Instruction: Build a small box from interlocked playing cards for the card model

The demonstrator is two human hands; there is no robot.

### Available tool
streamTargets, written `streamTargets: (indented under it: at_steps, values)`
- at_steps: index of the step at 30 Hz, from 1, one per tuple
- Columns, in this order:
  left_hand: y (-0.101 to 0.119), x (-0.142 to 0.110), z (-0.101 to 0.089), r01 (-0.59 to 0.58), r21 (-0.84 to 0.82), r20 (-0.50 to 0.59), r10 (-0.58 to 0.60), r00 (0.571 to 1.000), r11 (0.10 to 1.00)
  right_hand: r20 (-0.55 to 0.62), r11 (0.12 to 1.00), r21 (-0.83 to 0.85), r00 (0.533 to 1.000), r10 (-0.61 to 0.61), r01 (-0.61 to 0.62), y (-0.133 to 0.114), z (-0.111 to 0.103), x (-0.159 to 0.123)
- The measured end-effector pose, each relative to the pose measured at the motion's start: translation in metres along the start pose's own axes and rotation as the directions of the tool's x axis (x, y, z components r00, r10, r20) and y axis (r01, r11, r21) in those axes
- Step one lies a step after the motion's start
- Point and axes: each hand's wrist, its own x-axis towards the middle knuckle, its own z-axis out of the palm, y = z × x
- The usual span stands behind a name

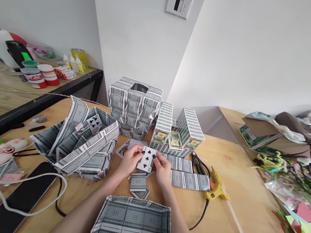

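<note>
Between my two hands a three of clubs playing card (147, 160) is held upright, face toward me. My left hand (132, 160) pinches its left edge, and my right hand (163, 168) pinches the right edge. Just below lie loose playing cards (138, 183), mostly back up. Joined strips of cards (188, 180) lie beside my right hand. Nearest to me, between my forearms, is an open box made of cards (131, 229). To the left sits a larger card-covered container (86, 156) with folded card panels and a few cards inside.
A yellow glue gun (218, 187) with a clear glue stick and black scissors (199, 164) lie at right. Behind stand stacked card packs (192, 128) and a card-covered box (133, 107). White cable (46, 215) and a black slab (21, 197) are at left; craft scraps (305, 221) far right.
</note>
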Motion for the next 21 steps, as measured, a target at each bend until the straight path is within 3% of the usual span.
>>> streamTargets:
  at_steps: [21]
  values:
    - [0.0072,-0.0031,0.0034,0.088,-0.133,0.054,-0.082,0.995,0.987,-0.009,0.981,0.186,0.998,0.066,-0.063,-0.0013,-0.0016,-0.0025]
